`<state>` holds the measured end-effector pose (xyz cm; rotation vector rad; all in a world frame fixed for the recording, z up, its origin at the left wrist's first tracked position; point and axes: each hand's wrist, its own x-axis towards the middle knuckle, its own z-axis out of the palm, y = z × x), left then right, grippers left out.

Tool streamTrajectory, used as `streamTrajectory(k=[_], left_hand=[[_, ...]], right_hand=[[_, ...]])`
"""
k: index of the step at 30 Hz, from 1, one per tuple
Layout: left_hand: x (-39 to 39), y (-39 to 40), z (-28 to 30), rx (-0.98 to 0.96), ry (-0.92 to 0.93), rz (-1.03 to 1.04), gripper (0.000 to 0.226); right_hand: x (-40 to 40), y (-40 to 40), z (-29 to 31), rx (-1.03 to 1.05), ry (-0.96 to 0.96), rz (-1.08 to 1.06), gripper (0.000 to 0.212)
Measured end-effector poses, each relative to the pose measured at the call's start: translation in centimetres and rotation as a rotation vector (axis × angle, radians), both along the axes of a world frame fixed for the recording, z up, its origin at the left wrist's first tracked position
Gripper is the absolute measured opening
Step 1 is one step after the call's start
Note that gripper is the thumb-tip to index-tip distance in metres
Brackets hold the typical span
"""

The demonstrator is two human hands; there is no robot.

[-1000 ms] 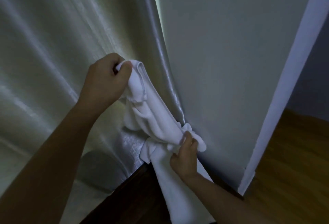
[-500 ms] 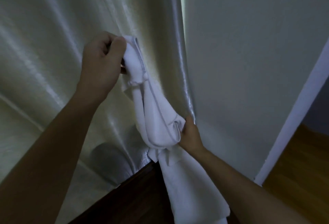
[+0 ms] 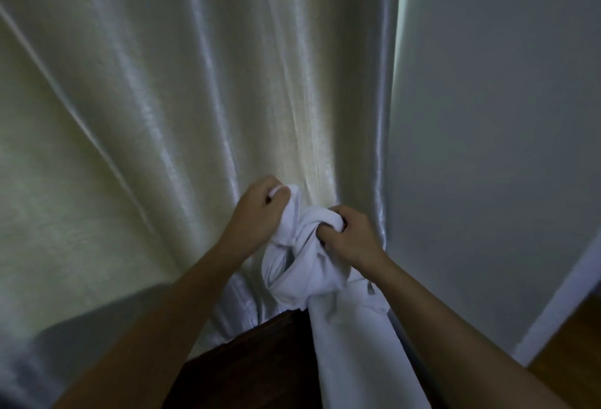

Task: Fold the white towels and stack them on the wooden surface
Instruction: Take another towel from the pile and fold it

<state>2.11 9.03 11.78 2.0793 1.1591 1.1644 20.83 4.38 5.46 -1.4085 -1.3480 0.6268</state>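
Observation:
A white towel hangs bunched and twisted between both hands, its long tail dropping past the dark wooden surface at the bottom of the view. My left hand is shut on the towel's top corner. My right hand grips a gathered fold of the same towel just to the right, close beside the left hand. The towel's lower end runs out of frame.
A pale shiny curtain fills the background right behind the hands. A grey wall stands to the right, with a white baseboard and light wooden floor at the lower right.
Both hands have come close together at one height; earlier the left held the towel high and the right gripped it lower. The view has tilted up toward the curtain.

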Motion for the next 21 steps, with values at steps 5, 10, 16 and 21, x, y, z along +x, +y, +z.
streamTrajectory(k=[5,10,16,21], left_hand=[[-1.4,-2.0,-3.4,-0.176,-0.037,0.018,0.024],[-5.2,-3.7,-5.6,-0.190,-0.126,-0.093,0.086],[-10.1,-7.0,-5.7,-0.059,-0.343,0.220,0.063],[-13.5,-10.6,-6.0,-0.038,-0.427,0.344,0.076]], right_hand=[[-3.3,0.0,1.4,0.080,-0.064,-0.008,0.016],[-6.1,-0.4,3.4,0.074,-0.130,0.034,0.016],[-6.9,-3.3,7.3,0.039,-0.530,0.284,0.034],[-8.6,-5.6,8.9,0.035,-0.699,0.293,0.022]])
